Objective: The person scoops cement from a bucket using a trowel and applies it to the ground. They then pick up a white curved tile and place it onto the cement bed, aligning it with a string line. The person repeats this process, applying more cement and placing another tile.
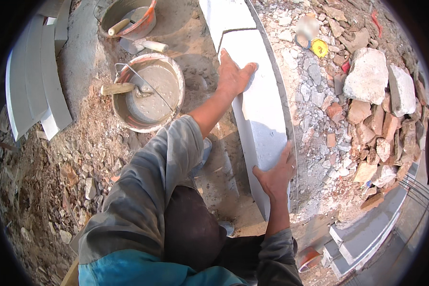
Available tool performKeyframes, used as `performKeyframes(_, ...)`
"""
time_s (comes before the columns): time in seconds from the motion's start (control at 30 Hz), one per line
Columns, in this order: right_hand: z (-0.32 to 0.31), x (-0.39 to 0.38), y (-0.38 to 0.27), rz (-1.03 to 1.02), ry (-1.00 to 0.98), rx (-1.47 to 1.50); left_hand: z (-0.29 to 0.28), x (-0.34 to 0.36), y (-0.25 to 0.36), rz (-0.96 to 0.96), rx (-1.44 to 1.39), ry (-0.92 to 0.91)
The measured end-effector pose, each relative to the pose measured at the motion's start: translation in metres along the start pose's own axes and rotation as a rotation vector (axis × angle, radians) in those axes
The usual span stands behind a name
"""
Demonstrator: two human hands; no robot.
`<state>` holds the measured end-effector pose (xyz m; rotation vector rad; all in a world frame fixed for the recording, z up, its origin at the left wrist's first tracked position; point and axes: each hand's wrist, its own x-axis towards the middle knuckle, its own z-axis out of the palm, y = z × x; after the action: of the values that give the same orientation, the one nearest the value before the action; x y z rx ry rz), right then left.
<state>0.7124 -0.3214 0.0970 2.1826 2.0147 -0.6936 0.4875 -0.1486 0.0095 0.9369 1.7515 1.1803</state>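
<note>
Two grips on one white block (267, 114), in the middle of the scene: left grip (234, 78) spread over the far end; right grip (275, 180), nearer, pinching the block across its width. Better, probably, to press equally with both sides, to watch the joint with the far block (229, 14), and to compare the right edge with the thin pale line (295, 190). Counted: two blocks in this row; at far left, two buckets with grey mix, one nearer bucket (121, 108) and one farther bucket (145, 29); three tool handles (118, 88); at far right, one yellow round piece (319, 47).
</note>
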Motion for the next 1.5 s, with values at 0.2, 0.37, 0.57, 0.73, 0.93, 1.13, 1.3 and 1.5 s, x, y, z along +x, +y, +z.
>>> performKeyframes(0.2, -0.003, 0.001, 0.000, -0.107, 0.016, 0.053, 0.000, -0.024, 0.019, 0.311, 0.422, 0.082)
performKeyframes(0.37, 0.000, 0.002, 0.004, -0.120, 0.029, 0.040, -0.029, -0.062, 0.084, 1.102, 1.253, -0.851)
performKeyframes(0.57, -0.013, 0.003, -0.002, -0.113, -0.027, 0.025, -0.012, -0.022, 0.082, 1.547, 1.294, -0.892)
performKeyframes(0.73, -0.074, -0.038, -0.005, -0.159, 0.035, 0.041, -0.026, -0.049, 0.120, 1.557, 1.083, -0.865)
performKeyframes(0.93, -0.136, -0.070, 0.042, -0.113, 0.258, 0.056, 0.011, -0.079, 0.201, 1.644, 0.923, -0.855)
performKeyframes(1.13, -0.195, -0.039, 0.111, -0.166, 0.326, 0.092, 0.120, -0.082, 0.239, 1.729, 0.980, -0.796)
performKeyframes(1.3, -0.183, -0.002, 0.191, -0.133, 0.261, 0.120, 0.187, -0.097, 0.209, 1.735, 0.969, -0.725)
performKeyframes(1.5, -0.158, -0.008, 0.189, -0.121, 0.310, -0.187, 0.168, -0.119, 0.146, 1.650, 0.558, -0.436)
